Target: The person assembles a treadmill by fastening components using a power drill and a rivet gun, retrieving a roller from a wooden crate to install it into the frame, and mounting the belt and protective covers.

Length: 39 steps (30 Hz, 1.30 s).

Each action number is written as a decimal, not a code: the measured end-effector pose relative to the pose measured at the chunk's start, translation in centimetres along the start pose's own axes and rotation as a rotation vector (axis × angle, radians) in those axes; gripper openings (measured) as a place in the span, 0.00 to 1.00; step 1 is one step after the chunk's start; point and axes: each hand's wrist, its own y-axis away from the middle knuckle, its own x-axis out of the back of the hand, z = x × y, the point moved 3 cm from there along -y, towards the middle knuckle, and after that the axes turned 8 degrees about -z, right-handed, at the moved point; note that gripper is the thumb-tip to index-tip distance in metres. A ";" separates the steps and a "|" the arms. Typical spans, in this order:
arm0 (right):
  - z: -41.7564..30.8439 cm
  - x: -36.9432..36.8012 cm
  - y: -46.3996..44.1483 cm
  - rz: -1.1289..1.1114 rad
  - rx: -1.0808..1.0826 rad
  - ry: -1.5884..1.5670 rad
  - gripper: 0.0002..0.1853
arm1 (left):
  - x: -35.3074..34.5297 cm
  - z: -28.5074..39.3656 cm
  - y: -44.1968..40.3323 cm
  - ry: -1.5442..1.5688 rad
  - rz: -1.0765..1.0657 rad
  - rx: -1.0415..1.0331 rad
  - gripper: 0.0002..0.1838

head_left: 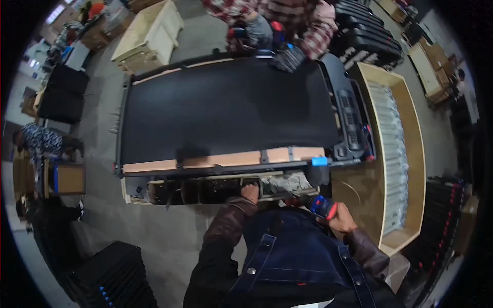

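Drill (321, 206), blue, red and black, is right of the lower centre of the frame, in the right hand of the person wearing the camera. From the left edge, a person in a patterned top (43, 137) bends beside boxes (69, 177). Lower left, a stack of black parts (110, 269) sits on the grey floor (102, 210). Upper left, a pale wooden crate (169, 28) stands open.

Filling the middle is a wide black deck (221, 108) with a dark frame and tan strips along its near edge. Just below it runs a narrow tray (125, 191) split into compartments. The left hand (250, 193) is at the tray, right of its middle, fingers curled; whether they grip anything, I cannot tell. Crumpled plastic (287, 182) lies just right of it.

At the top, a co-worker in a checked shirt (318, 38) leans over the deck, a gloved hand (287, 59) at its far edge. A blue block (319, 161) is at the deck's near right corner. Below, the right hand (343, 219) has its fingers clamped around the drill. Farther right, a long wooden box (418, 174) holds a row of pale wrapped parts (393, 159); above it are stacked black cases (367, 31).
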 end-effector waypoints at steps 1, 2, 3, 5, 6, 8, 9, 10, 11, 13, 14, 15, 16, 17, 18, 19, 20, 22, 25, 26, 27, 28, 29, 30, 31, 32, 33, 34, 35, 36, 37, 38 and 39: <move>-0.7 0.1 0.1 -0.028 0.018 -0.017 0.18 | 0.5 0.1 0.6 0.009 0.023 -0.022 0.07; -1.9 0.4 0.3 -0.051 0.030 -0.078 0.18 | -0.6 -0.1 -0.4 0.037 -0.098 0.063 0.08; -2.0 0.1 -0.2 -0.068 0.059 -0.091 0.19 | -2.0 -0.4 -1.1 0.001 -0.174 0.061 0.11; -0.8 -0.4 -2.5 -0.069 0.097 -0.108 0.19 | -9.0 -0.1 -5.5 -0.238 -0.046 0.094 0.13; 0.1 -0.7 -2.5 -0.055 0.093 -0.113 0.19 | -6.8 0.3 -4.8 -0.105 -0.095 0.090 0.12; 0.7 -0.7 -3.3 -0.073 0.092 -0.092 0.20 | -4.2 0.1 -3.6 0.022 -0.156 0.111 0.11; 0.9 -0.8 -3.7 -0.087 0.093 -0.086 0.20 | -3.6 -0.1 -3.4 0.067 -0.157 0.121 0.12; 0.8 -0.8 -4.2 -0.103 0.101 -0.078 0.20 | -2.9 -0.4 -3.0 0.106 -0.142 0.121 0.12; 0.6 -0.8 -4.6 -0.120 0.108 -0.074 0.21 | -2.6 -1.0 -2.5 0.141 -0.125 0.125 0.13; 0.6 -0.7 -5.4 -0.149 0.127 -0.068 0.22 | -1.9 -1.6 -0.6 0.191 0.024 0.104 0.10; 0.6 -0.6 -5.8 -0.161 0.139 -0.070 0.22 | -2.0 -1.7 -0.3 0.231 0.168 0.068 0.06; 0.6 -0.5 -5.9 -0.173 0.150 -0.074 0.22 | -2.7 -1.8 -0.4 0.231 0.169 0.077 0.06; 0.7 -0.5 -6.2 -0.178 0.161 -0.078 0.23 | -4.7 -2.3 -1.2 0.364 0.184 0.177 0.10; 0.7 -0.4 -6.4 -0.191 0.175 -0.085 0.23 | -5.9 -3.0 -1.5 0.491 0.196 0.275 0.14; 0.8 -0.4 -6.6 -0.195 0.186 -0.101 0.24 | -5.0 -3.4 -1.1 0.483 0.190 0.271 0.14; 1.0 -0.5 -6.8 -0.200 0.204 -0.115 0.24 | -4.5 -3.7 -0.7 0.656 0.117 0.284 0.13; 1.1 -0.6 -7.1 -0.205 0.225 -0.130 0.25 | -2.8 -3.6 0.4 0.974 -0.005 0.273 0.13; 1.4 -0.9 -7.3 -0.202 0.266 -0.185 0.26 | 2.1 -1.6 3.7 1.652 -0.234 0.193 0.12; -0.4 -1.5 -7.1 -0.157 0.356 -0.307 0.36 | 9.2 2.5 6.5 2.122 -0.276 -0.035 0.12; -0.5 -1.6 -7.1 -0.152 0.339 -0.362 0.39 | 10.8 3.7 6.9 2.357 -0.243 -0.207 0.13; -0.9 -1.7 -7.0 -0.149 0.324 -0.415 0.43 | 11.6 4.8 6.9 2.351 -0.248 -0.208 0.13; -2.3 -1.7 -6.5 -0.147 0.329 -0.418 0.43 | 12.6 5.6 7.0 2.447 -0.238 -0.216 0.13; -3.4 -1.5 -5.8 -0.131 0.328 -0.476 0.36 | 13.3 6.4 7.0 2.545 -0.224 -0.223 0.13; -4.1 -1.3 -5.3 -0.116 0.324 -0.529 0.30 | 13.8 7.0 7.0 2.616 -0.234 -0.208 0.11; -4.1 -1.2 -5.1 -0.117 0.320 -0.521 0.30 | 14.1 7.4 6.9 2.625 -0.233 -0.212 0.11; -3.7 -1.2 -4.9 -0.057 0.297 -0.541 0.29 | 14.4 7.8 7.0 2.655 -0.225 -0.222 0.11; -3.3 -1.2 -5.0 0.006 0.275 -0.567 0.27 | 14.9 7.9 7.1 2.679 -0.220 -0.230 0.11; -2.9 -1.2 -5.1 0.012 0.267 -0.569 0.27 | 15.4 8.2 7.2 2.672 -0.218 -0.239 0.11; -2.4 -1.1 -5.4 -0.049 0.258 -0.594 0.26 | 15.8 8.4 7.4 2.671 -0.236 -0.232 0.11; -1.8 -1.1 -5.5 -0.105 0.248 -0.620 0.25 | 16.2 8.5 7.4 2.672 -0.252 -0.242 0.10; -0.9 -1.0 -5.5 -0.088 0.238 -0.630 0.25 | 16.5 8.8 7.5 2.672 -0.273 -0.252 0.10; -0.2 -1.0 -5.7 -0.088 0.243 -0.591 0.24 | 17.0 9.0 7.5 2.642 -0.266 -0.250 0.10; 0.1 -1.0 -5.8 -0.091 0.252 -0.550 0.23 | 17.6 9.3 7.6 2.634 -0.284 -0.252 0.10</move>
